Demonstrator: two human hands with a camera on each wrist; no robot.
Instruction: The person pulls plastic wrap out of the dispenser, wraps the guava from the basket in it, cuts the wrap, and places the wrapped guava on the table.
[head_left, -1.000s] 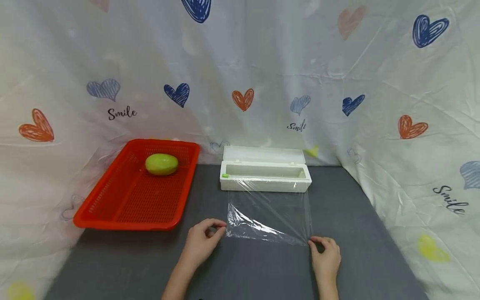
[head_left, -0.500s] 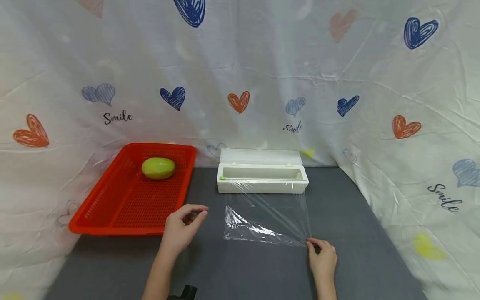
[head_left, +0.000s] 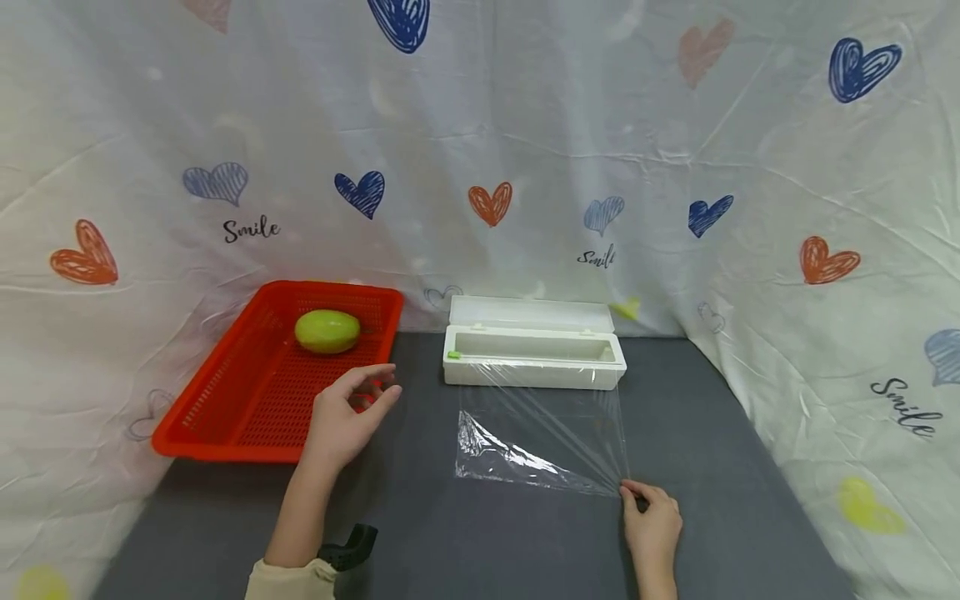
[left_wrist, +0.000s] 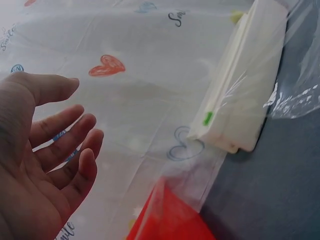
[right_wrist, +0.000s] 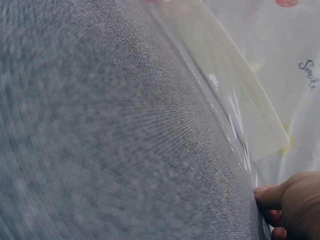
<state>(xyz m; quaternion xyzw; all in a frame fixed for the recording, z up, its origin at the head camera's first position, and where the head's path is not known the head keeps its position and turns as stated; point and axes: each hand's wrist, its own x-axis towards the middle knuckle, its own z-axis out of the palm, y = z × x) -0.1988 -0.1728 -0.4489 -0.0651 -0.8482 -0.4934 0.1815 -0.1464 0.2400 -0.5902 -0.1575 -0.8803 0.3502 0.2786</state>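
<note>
A sheet of clear cling film (head_left: 525,433) runs from the white dispenser box (head_left: 534,374) toward the front of the table, creased diagonally. My right hand (head_left: 654,525) pinches its near right corner between thumb and index finger; the right wrist view shows the fingertips at the film's edge. The near left corner lies free. My left hand (head_left: 341,417) is raised by the right side of the red basket (head_left: 225,454), fingers loosely bent and holding nothing, as the left wrist view also shows. A green oval fruit (head_left: 327,332), like a mango, lies at the back of the basket.
The dispenser's lid (head_left: 531,313) stands raised against the curtain (head_left: 420,117) printed with hearts, and a small green slider (head_left: 453,355) sits at its left end. Dark grey cloth (head_left: 510,550) covers the table. A black wrist strap (head_left: 352,547) is on the left forearm.
My left hand has left the film's near left corner and moved left and forward to the basket's side. The right hand still pinches the near right corner.
</note>
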